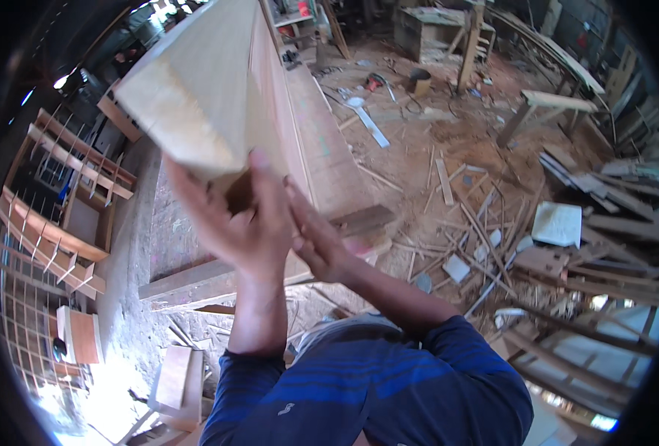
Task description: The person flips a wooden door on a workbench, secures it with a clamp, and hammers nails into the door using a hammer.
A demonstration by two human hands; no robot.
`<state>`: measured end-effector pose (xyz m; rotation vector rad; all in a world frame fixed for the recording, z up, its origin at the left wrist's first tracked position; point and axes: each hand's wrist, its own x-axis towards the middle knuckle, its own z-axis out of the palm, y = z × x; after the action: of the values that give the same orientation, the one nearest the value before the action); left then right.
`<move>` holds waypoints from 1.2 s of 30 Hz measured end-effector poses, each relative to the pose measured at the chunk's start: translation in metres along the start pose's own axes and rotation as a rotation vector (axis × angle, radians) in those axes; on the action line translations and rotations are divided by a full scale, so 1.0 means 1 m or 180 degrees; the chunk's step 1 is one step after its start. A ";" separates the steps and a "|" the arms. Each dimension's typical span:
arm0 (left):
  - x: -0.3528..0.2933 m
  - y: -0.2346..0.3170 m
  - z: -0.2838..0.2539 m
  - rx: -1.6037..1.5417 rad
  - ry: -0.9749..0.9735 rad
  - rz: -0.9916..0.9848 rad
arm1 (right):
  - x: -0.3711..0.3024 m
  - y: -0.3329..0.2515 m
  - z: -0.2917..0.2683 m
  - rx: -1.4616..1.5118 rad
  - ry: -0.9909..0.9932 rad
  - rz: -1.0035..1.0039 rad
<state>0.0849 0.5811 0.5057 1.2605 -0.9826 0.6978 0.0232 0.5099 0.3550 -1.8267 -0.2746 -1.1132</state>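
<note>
A thick pale wooden plank rises close to the camera, its near end tilted toward me and its length running away to the upper right. My left hand grips that near end from below, fingers wrapped around the end face. Flat against the plank's right side, just beside the other hand, lies my right hand with its fingers straight. Both blue sleeves come in from the bottom edge.
A long reddish workbench runs under the plank. Wooden lattice frames lean at the left. Offcuts and scrap strips litter the sawdust floor on the right, and a wooden sawhorse stands behind them.
</note>
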 end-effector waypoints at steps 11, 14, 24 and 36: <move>0.022 0.018 0.040 0.1283 0.1560 -0.0502 | 0.125 0.025 -0.118 0.0610 -0.1178 -0.0675; 0.021 0.016 0.040 0.1477 0.1738 -0.0502 | 0.188 0.023 -0.129 0.0608 -0.1024 -0.0958; 0.005 0.006 0.054 0.1517 0.1853 -0.0669 | 0.348 0.045 -0.119 -0.0188 -0.0875 -0.2089; 0.008 0.018 0.062 0.1863 0.2017 -0.0706 | 0.388 -0.025 -0.077 -0.0700 -0.1636 -0.2400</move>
<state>0.0593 0.5232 0.5216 1.4762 -0.1071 1.1623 0.1817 0.3593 0.6857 -2.2634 -1.2647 -1.1625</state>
